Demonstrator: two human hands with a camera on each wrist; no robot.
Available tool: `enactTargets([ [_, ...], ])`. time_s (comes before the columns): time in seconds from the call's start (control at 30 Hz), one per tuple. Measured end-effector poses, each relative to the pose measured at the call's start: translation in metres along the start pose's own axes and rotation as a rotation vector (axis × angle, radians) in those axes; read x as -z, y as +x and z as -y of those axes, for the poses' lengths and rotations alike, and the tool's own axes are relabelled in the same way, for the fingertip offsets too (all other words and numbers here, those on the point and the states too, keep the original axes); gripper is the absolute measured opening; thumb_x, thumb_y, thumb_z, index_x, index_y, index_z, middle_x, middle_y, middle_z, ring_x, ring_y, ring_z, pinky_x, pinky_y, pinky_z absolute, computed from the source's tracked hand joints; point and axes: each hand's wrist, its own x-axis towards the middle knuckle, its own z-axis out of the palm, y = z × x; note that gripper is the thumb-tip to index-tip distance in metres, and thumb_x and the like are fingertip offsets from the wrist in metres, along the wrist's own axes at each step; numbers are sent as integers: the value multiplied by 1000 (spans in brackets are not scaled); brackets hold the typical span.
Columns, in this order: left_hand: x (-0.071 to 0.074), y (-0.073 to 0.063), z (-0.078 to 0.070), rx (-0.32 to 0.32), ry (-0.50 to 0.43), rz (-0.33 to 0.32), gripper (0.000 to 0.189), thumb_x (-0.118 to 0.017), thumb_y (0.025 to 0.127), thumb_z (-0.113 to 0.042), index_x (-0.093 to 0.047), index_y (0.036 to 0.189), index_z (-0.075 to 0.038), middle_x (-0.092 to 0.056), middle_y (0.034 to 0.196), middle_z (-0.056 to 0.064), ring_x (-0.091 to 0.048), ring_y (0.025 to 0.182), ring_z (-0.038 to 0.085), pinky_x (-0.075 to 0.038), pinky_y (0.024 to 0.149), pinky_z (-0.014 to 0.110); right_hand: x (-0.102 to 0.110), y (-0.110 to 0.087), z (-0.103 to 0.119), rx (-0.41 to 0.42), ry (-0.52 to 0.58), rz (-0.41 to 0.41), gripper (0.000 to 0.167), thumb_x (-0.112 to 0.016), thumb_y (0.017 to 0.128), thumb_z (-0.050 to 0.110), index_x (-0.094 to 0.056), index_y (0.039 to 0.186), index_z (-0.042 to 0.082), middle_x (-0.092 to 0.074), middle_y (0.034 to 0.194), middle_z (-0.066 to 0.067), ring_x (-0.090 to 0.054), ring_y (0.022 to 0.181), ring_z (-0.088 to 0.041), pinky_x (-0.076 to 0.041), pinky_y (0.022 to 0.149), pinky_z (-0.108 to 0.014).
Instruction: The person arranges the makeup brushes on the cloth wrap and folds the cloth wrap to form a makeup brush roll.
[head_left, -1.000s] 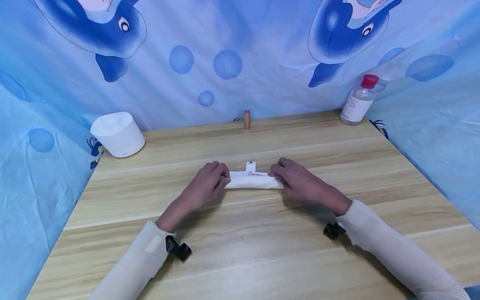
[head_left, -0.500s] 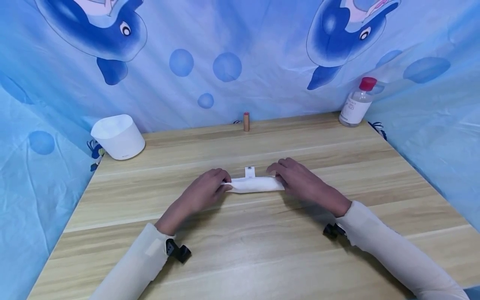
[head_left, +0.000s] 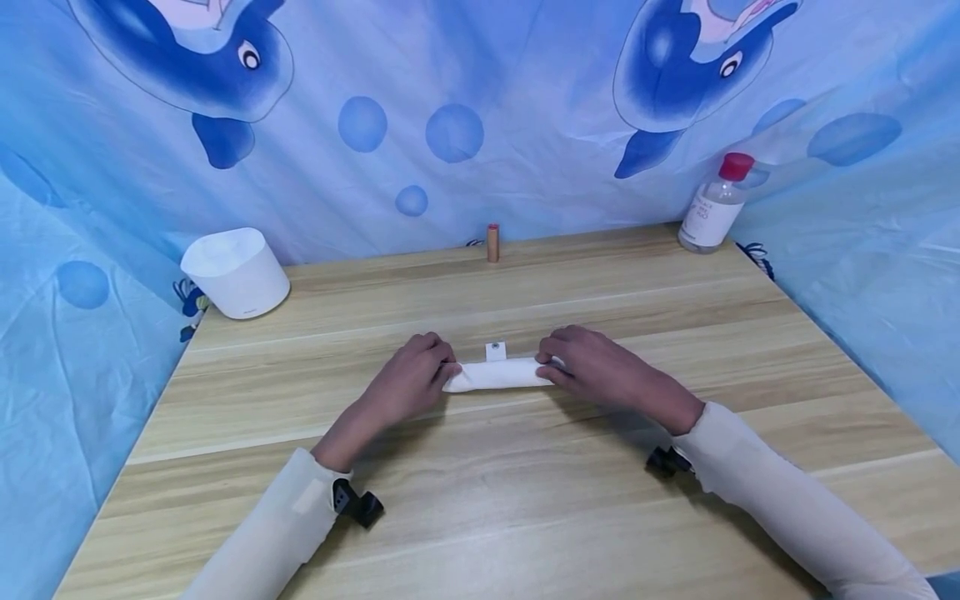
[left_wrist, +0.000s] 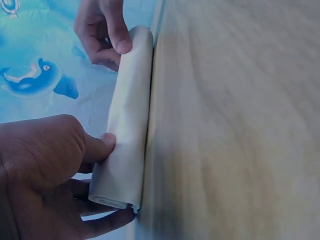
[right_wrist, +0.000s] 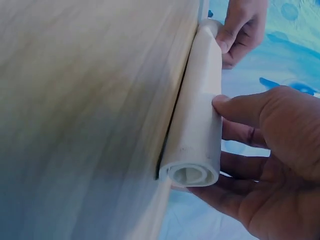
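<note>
A white soft sheet rolled into a tube (head_left: 495, 375) lies crosswise at the middle of the table, with a short tab (head_left: 496, 351) bearing a round snap sticking out behind it. At its left end my left hand (head_left: 408, 379) pinches it; the thumb presses the near side in the left wrist view. My right hand (head_left: 600, 368) grips the other end, thumb in front and fingers behind. The right wrist view shows the spiral layers at the end of the roll (right_wrist: 197, 105). Whatever lies inside the roll is hidden.
Across the back of the wooden table (head_left: 480, 508) stand a white cup-like container (head_left: 240, 279) at left, a small brown cylinder (head_left: 492, 243) in the middle, and a clear bottle with a red cap (head_left: 712, 212) at right. A blue dolphin-print curtain (head_left: 525, 83) hangs behind.
The roll and its tab have shifted slightly nearer. The right fingers lifted off the roll's back edge, then closed on it again. A coloured bit seen at its back edge is now covered.
</note>
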Motion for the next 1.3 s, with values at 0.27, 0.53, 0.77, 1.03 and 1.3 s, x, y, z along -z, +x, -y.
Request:
enactTargets([
  [0.27, 5, 1, -3, -40, -34, 95, 18, -67, 97, -14, -55, 85, -8, -47, 80, 2, -44, 75, 20, -40, 73, 36, -4, 3, 0, -2, 48, 31, 14, -70, 97, 16, -56, 95, 16, -51, 75, 10, -44, 62, -8, -41, 58, -27],
  [0.53, 8, -2, -9, 1, -187, 232, 18, -65, 99, -13, -50, 89, -12, -45, 93, 3, -42, 80, 16, -42, 70, 31, -1, 0, 0, -56, 90, 109, 21, -74, 93, 21, -54, 96, 18, -50, 82, 5, -43, 68, -11, -40, 58, -28],
  [0.77, 5, 3, -11, -198, -36, 98, 30, -77, 85, -1, -50, 81, -12, -42, 84, -1, -41, 80, 21, -38, 73, 33, -1, 0, 4, 2, 21, 121, 35, -80, 88, 22, -46, 94, 16, -46, 88, 0, -43, 77, -16, -39, 65, -30],
  [1.03, 0, 3, -11, -288, 38, -10, 33, -75, 73, 10, -49, 74, -10, -40, 81, 1, -38, 75, 21, -37, 70, 33, -7, -1, 10, 81, -145, 27, 37, -82, 83, 10, -49, 100, 12, -52, 99, -3, -48, 87, -21, -44, 76, -34],
  [1.3, -1, 3, -15, -307, 187, -20, 23, -67, 79, 14, -57, 84, -5, -43, 90, 6, -39, 79, 24, -38, 73, 35, -10, 5, 7, 178, -279, -72, 24, -75, 82, -1, -54, 88, 10, -55, 96, -6, -48, 83, -23, -43, 73, -35],
])
